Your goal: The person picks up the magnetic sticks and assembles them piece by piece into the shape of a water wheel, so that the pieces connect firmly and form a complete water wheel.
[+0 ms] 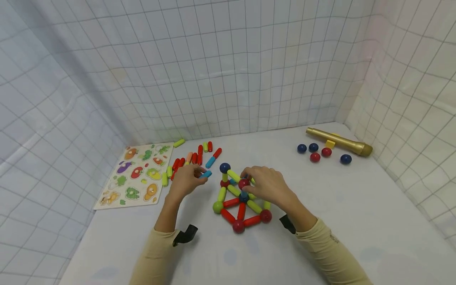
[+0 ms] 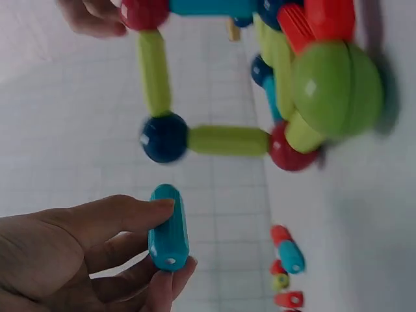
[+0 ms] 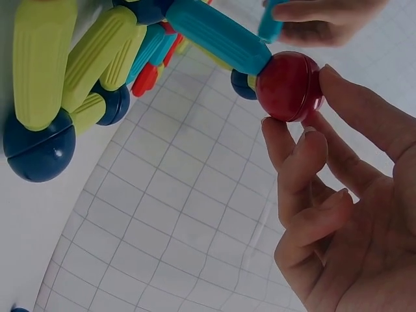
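A structure of magnetic rods and balls (image 1: pixel 239 200) stands on the white table, in front of me at the middle. My right hand (image 1: pixel 265 186) pinches a red ball (image 1: pixel 244 183) (image 3: pixel 288 86) at the top of the structure, joined to a blue rod (image 3: pixel 214 36). My left hand (image 1: pixel 187 180) holds a short blue rod (image 1: pixel 206 174) (image 2: pixel 168 227) between thumb and fingers, just left of the structure, near its dark blue ball (image 2: pixel 164 137). A big green ball (image 2: pixel 336 89) sits at the structure's near left corner.
Loose red, green and blue rods (image 1: pixel 194 158) lie behind my left hand. A wooden fruit puzzle board (image 1: pixel 137 174) lies at the left. At the back right are several blue and red balls (image 1: pixel 320 153) and a gold tube (image 1: pixel 338 141). Gridded walls close in the table.
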The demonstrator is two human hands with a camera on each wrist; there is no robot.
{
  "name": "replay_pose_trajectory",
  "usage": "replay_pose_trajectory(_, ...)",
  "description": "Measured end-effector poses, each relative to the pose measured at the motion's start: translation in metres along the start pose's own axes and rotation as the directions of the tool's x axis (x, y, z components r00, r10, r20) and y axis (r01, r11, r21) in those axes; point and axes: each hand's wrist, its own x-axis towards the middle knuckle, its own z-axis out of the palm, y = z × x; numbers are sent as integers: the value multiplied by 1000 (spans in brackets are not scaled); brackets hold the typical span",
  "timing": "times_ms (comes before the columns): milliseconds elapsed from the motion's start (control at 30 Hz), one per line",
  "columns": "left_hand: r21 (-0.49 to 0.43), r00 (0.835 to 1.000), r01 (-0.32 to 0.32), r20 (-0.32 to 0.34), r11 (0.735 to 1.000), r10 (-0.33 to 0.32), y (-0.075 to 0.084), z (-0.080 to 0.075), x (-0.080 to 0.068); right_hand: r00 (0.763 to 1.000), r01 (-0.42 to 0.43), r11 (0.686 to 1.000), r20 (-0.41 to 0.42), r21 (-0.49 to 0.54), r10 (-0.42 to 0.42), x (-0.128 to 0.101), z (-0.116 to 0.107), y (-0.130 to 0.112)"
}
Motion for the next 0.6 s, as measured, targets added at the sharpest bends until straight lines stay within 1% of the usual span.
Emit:
replay_pose_trajectory(33,2,999,-51,11,999,51,8,-1,-7,1000,-1,1000,2,1,1,0,0,1)
replay_pose_trajectory(67,12,994,-107,27,994,106,16,-2,-14,1000,-1,1000,3,2,1,0,-1,2)
replay_pose_trajectory(133,31,977,-207,53,978,205,31,-1,-24,1000,0,1000,5,6,0,1,-2,3)
replay_pose_trajectory(200,42,959,-279,65,959,276,43,2,-32,1000,5,1000,7,10,-5,1,-3,4)
replay_pose_trajectory(233,40,952,-302,68,953,299,47,4,-36,1000,8,1000,8,14,-8,1,-3,4)
replay_pose_trajectory(333,20,940,-339,62,941,337,55,9,-44,1000,13,999,13,29,-14,0,-2,5)
replay_pose_trajectory(433,26,931,-364,40,931,363,61,12,-46,1000,10,999,16,39,-10,0,-1,5)
replay_pose_trajectory(533,49,931,-364,32,930,363,67,13,-45,1000,6,999,12,41,-6,0,-1,5)
replay_pose_trajectory(600,58,937,-348,37,936,346,69,14,-45,1000,8,999,10,40,-8,1,-1,4)
